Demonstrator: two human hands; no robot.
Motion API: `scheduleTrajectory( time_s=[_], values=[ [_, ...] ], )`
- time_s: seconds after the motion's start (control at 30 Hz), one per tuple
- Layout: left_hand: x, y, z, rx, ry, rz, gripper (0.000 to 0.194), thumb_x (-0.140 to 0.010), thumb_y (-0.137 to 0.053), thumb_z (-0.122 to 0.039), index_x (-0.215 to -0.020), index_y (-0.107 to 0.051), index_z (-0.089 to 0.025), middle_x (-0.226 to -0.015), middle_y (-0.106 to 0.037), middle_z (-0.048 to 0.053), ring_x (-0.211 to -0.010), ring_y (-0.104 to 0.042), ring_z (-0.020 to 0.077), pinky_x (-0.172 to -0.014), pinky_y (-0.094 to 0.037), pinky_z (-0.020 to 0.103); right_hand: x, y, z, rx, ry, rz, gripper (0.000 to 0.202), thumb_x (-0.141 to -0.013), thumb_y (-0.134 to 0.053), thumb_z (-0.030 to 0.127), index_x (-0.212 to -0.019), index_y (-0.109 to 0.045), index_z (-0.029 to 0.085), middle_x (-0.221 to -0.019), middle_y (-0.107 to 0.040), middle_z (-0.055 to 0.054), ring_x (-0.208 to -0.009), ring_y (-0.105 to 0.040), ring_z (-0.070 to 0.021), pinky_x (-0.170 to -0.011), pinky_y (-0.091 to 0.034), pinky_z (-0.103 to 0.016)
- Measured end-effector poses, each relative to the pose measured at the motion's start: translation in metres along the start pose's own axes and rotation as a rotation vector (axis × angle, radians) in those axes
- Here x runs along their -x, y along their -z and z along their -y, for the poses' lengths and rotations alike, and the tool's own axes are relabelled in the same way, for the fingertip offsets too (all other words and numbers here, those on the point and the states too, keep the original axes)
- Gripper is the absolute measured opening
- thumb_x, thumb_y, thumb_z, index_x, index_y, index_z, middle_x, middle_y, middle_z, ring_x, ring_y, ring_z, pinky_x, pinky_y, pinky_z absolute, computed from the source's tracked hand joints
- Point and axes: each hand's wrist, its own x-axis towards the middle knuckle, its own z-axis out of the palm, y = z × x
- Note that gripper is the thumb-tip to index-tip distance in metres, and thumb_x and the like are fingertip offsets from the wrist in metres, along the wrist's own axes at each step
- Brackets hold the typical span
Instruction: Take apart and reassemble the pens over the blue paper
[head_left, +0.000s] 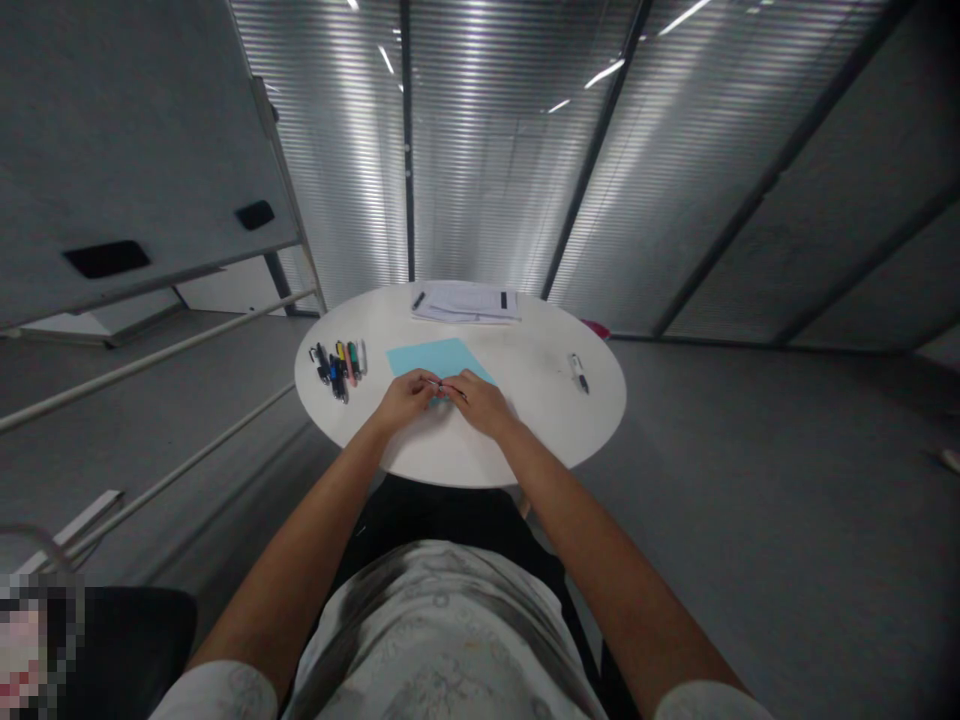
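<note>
A light blue sheet of paper [439,354] lies on the round white table [547,410]. Over its near part, my left hand [407,397] and my right hand [478,400] meet with fingers pinched together. Between them is a small, thin, dark item [442,385], which looks like a pen, held at both ends; its details are too small to make out. The hands partly cover the near edge of the sheet.
Several pens and markers [347,365] lie in a group at the table's left. A stack of white papers [469,303] is at the far edge, and a white marker [578,372] on the right. A whiteboard frame [289,200] stands on the left.
</note>
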Motion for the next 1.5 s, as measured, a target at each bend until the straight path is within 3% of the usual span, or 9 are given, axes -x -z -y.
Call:
scheduleTrajectory(
  time_s=[0.83,1.23,1.5],
  values=[
    [-0.002,0.002,0.01,-0.035,-0.015,0.042,0.023,-0.077,-0.061,-0.036,-0.089,-0.061,-0.016,-0.075,-0.067,0.003,-0.06,-0.057,0.0117,-0.056,-0.043,0.024,0.0,0.003,0.004,-0.113,0.033,-0.004,0.024,-0.098,-0.047,0.036,-0.109,-0.063,0.022,-0.102,-0.061,-0.005,-0.096,-0.057,-0.0162,-0.084,-0.043,-0.028],
    [-0.002,-0.001,0.006,-0.113,0.058,-0.021,0.03,-0.08,-0.059,-0.045,-0.083,-0.062,-0.016,-0.073,-0.068,0.004,-0.051,-0.051,0.0104,-0.051,-0.038,0.024,-0.001,-0.005,-0.005,-0.116,0.062,-0.026,0.015,-0.089,-0.053,0.017,-0.103,-0.058,0.021,-0.1,-0.058,-0.005,-0.097,-0.054,-0.0178,-0.087,-0.044,-0.032],
    [-0.003,0.001,0.009,-0.067,0.036,-0.022,0.028,-0.073,-0.065,-0.041,-0.086,-0.064,-0.016,-0.072,-0.066,0.003,-0.055,-0.054,0.0117,-0.054,-0.041,0.025,-0.002,-0.006,-0.007,-0.189,0.078,-0.064,0.014,-0.09,-0.055,0.018,-0.1,-0.063,0.021,-0.1,-0.054,-0.005,-0.098,-0.054,-0.0175,-0.09,-0.045,-0.033]
  ],
)
